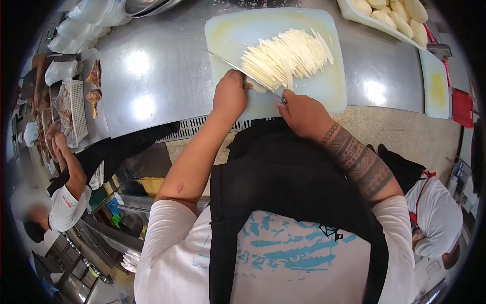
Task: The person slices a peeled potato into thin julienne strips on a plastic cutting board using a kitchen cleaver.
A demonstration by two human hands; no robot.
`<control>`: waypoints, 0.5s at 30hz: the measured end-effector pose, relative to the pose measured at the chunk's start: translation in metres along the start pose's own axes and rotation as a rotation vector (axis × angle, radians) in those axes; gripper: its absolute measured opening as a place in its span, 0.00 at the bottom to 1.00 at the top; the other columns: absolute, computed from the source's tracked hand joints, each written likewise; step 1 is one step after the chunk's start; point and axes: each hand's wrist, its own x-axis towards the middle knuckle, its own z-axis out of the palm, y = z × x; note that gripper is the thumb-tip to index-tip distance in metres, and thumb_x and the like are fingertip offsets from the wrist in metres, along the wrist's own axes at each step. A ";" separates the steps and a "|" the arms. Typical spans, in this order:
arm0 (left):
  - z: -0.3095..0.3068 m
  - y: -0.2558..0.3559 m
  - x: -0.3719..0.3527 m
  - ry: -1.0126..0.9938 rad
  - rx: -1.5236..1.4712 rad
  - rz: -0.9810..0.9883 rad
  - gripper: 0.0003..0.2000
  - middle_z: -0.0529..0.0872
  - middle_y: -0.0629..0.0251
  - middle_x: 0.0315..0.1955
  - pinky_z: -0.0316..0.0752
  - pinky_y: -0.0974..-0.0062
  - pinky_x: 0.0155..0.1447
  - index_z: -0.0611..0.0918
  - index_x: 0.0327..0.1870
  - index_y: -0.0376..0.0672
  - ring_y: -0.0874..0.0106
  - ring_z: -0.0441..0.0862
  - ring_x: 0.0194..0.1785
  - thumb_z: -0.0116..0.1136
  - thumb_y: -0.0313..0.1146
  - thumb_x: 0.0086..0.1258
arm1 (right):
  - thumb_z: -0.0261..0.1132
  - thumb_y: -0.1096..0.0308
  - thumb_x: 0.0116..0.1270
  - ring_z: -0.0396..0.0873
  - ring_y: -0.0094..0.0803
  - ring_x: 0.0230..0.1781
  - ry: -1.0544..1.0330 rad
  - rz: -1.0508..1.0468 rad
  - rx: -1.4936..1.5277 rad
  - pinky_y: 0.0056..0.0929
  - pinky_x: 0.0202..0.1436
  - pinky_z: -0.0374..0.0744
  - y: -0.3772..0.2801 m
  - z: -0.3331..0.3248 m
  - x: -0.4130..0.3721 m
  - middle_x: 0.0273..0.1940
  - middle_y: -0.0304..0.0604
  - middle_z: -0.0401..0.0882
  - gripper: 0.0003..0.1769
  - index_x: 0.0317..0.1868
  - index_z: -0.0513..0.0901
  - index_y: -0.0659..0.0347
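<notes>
On a pale cutting board [228, 30] lies a fanned pile of thin, pale cut strips [286, 55]. My right hand [305, 114] is closed on the handle of a knife [253, 76], at the lower right of the pile. The blade runs up and to the left, along the pile's lower left edge. My left hand [232, 93] is at the near side of the blade, its fingers curled against a pale piece on the board. That piece is mostly hidden by the hand and the blade.
A white tub of whole peeled potatoes [385, 22] stands at the upper right, beside another board [434, 83] and a red container [461, 108]. At the left are a white basket [78, 111], meat pieces and a co-worker [71, 202]. Another person [436, 213] is at the right.
</notes>
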 end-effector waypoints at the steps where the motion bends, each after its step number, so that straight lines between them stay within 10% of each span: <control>1: 0.000 0.000 0.001 0.006 -0.004 0.001 0.12 0.89 0.46 0.44 0.82 0.51 0.54 0.88 0.48 0.34 0.44 0.87 0.49 0.74 0.28 0.66 | 0.56 0.52 0.86 0.86 0.65 0.41 0.002 -0.002 -0.007 0.60 0.47 0.81 -0.001 -0.006 0.001 0.36 0.61 0.86 0.20 0.49 0.75 0.65; 15: -0.001 -0.008 -0.004 0.046 -0.026 0.173 0.09 0.90 0.48 0.44 0.84 0.54 0.55 0.89 0.46 0.35 0.47 0.89 0.49 0.71 0.29 0.70 | 0.57 0.52 0.85 0.88 0.64 0.45 -0.007 0.068 0.054 0.59 0.52 0.83 -0.008 0.005 0.008 0.40 0.64 0.88 0.22 0.48 0.79 0.67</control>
